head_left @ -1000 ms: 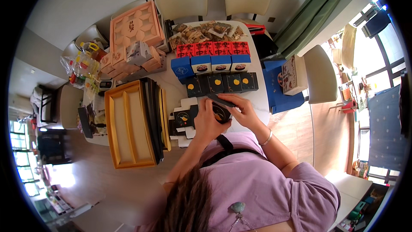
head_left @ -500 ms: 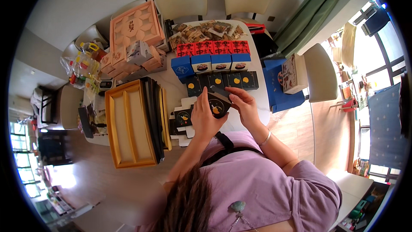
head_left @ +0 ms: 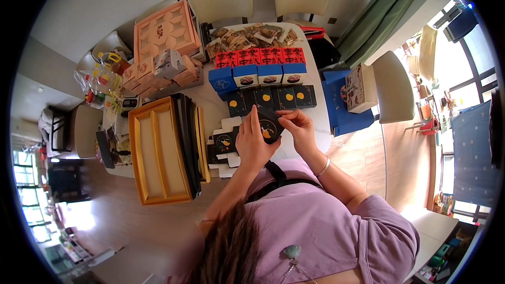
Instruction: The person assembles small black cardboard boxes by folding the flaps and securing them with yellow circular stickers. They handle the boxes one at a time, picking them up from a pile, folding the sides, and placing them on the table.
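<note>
Between my hands is a small black box (head_left: 269, 127) with a round gold-and-white design on its face. My left hand (head_left: 253, 143) is wrapped round its left side, index finger stretched up along the edge. The fingers of my right hand (head_left: 299, 129) pinch the box's upper right corner. Just beyond stands a row of finished black boxes (head_left: 286, 98) with yellow round marks. Unfolded black-and-white box blanks (head_left: 225, 143) lie flat on the table to the left of my left hand, partly behind it.
Blue boxes (head_left: 270, 75) and red boxes (head_left: 261, 56) stand in rows farther back, before a heap of small wrapped packets (head_left: 258, 36). On the left are a gold divided tray (head_left: 153, 152), stacked black trays and pink boxes (head_left: 163, 31). A blue bag (head_left: 347, 121) sits right of the table.
The raised dark flap on top of the box has come down, and the top now looks closed. My right fingers have moved slightly left and inward along the upper edge.
</note>
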The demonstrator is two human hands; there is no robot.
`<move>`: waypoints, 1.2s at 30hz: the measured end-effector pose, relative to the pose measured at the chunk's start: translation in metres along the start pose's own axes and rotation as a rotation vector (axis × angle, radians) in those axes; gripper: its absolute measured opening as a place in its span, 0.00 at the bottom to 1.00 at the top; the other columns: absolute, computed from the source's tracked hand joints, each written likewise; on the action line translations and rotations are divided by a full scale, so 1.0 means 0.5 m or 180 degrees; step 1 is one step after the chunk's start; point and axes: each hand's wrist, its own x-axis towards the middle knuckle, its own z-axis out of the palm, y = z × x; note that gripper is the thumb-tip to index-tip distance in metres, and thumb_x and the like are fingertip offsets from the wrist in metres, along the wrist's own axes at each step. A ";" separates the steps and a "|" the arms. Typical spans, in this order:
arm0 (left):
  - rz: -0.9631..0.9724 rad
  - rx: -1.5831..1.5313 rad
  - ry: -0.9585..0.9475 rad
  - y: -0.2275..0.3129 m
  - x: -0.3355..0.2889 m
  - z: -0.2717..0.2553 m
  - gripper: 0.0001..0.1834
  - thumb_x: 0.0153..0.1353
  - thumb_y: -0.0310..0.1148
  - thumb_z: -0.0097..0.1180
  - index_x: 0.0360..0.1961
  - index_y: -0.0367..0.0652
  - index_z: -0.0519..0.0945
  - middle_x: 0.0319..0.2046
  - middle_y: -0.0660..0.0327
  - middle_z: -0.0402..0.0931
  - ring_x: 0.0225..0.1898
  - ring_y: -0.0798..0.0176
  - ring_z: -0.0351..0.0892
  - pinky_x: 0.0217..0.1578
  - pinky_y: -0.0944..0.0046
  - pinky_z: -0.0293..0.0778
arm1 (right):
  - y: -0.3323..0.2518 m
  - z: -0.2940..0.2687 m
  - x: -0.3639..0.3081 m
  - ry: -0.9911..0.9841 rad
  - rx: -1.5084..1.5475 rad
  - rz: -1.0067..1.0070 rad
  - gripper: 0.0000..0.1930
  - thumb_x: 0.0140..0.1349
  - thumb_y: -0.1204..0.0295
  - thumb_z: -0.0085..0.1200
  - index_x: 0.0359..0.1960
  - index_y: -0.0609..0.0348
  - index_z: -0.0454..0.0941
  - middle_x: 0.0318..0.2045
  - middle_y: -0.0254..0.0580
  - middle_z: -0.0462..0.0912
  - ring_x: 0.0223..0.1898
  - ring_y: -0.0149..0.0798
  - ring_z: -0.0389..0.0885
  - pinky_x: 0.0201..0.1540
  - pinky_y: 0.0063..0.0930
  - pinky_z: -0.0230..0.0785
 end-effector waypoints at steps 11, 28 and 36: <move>0.0515 0.0066 -0.0005 0.010 0.001 0.002 0.54 0.35 0.33 0.74 0.67 0.37 0.60 0.56 0.51 0.70 0.51 0.47 0.75 0.46 0.55 0.75 | -0.010 -0.013 0.013 -0.0132 -0.0487 -0.0012 0.04 0.60 0.82 0.60 0.35 0.64 0.78 0.42 0.42 0.82 0.41 0.28 0.80 0.42 0.18 0.75; -0.0208 -0.0544 0.0016 -0.003 -0.002 0.010 0.44 0.35 0.36 0.75 0.57 0.50 0.70 0.51 0.53 0.72 0.45 0.49 0.80 0.38 0.57 0.80 | 0.001 0.016 -0.038 -0.0250 -0.1574 -0.0502 0.22 0.56 0.77 0.65 0.53 0.60 0.76 0.54 0.44 0.78 0.50 0.36 0.81 0.41 0.26 0.78; -0.0143 -0.0526 -0.0065 -0.017 -0.012 0.021 0.39 0.33 0.35 0.75 0.52 0.49 0.72 0.51 0.55 0.72 0.46 0.48 0.79 0.36 0.58 0.80 | 0.013 -0.001 -0.042 -0.0301 -0.2394 -0.1255 0.14 0.54 0.78 0.66 0.42 0.64 0.82 0.50 0.47 0.81 0.45 0.37 0.84 0.40 0.27 0.79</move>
